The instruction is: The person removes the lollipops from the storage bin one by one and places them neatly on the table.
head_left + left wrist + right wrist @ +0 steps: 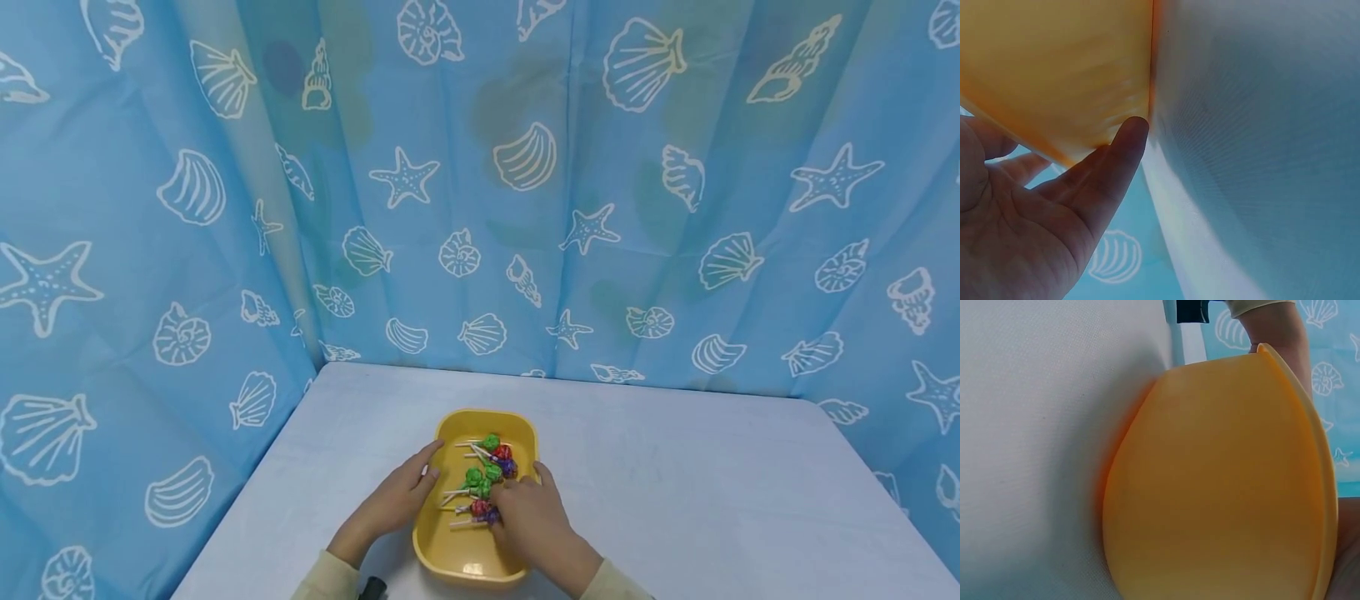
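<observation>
A yellow plastic tray with raised walls holds several lollipops, their wrappers green, red and purple; most white sticks point left. My left hand grips the tray's left rim, its fingers against the outer wall in the left wrist view. My right hand reaches over the right rim, its fingers bent down among the lollipops near a green and a purple one. Its fingertips are hidden, so any hold on a lollipop is unclear. In the right wrist view the tray wall covers most of that hand.
The tray stands on a white-covered table. Blue curtains with white shell and starfish prints hang behind it and at the sides. A small black object shows beside the left sleeve at the front.
</observation>
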A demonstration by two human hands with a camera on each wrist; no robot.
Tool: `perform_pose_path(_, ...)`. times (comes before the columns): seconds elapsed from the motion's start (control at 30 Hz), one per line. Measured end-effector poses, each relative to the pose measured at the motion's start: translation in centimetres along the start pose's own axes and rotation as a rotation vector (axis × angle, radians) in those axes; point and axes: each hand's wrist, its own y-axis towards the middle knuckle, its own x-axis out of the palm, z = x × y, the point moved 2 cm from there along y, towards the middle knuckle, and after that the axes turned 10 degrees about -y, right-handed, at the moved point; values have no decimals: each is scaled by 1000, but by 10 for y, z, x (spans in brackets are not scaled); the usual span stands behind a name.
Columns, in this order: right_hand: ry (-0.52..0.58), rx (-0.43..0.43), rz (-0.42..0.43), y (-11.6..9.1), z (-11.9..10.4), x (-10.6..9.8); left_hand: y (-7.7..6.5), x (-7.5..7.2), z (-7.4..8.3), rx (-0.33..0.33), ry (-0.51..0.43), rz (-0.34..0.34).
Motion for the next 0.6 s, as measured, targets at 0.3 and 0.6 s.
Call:
perform_pose_path(0.3,98,13,59,-3,5,-1,1,0,0,-5,-16,-4)
perform_pose_path(0.6,192,45,124,-5,10,-1,1,1,1,-19,-4,-2)
